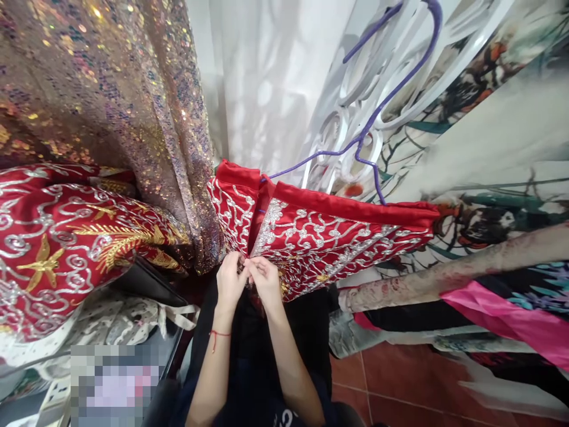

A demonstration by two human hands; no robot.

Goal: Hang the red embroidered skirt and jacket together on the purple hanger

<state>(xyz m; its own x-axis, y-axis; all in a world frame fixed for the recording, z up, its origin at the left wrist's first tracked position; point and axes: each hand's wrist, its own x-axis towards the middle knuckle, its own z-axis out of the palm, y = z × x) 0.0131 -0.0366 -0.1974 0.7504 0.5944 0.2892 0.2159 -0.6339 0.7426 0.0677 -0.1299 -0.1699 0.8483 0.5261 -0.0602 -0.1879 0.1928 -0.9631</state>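
Observation:
A red garment point(338, 231) with silver scroll embroidery and a plain red waistband hangs on a purple wire hanger point(360, 139). Its opening runs down from a gap in the waistband. At the lower end of that opening, my left hand point(231, 277) and my right hand point(265, 277) meet with fingertips nearly touching. Both are closed in a pinch on the garment's edges. Any small fastener between the fingers is too small to make out. A red string bracelet circles my left wrist.
Left stand a sequined curtain point(133, 89) and more red embroidered fabric point(89, 237) with gold motifs, above a patterned cloth bag point(120, 320). White scrollwork point(333, 133) is behind the hanger. Right, a fabric roll point(400, 284) lies over folded cloths point(489, 308). Tiled floor point(400, 379) shows below.

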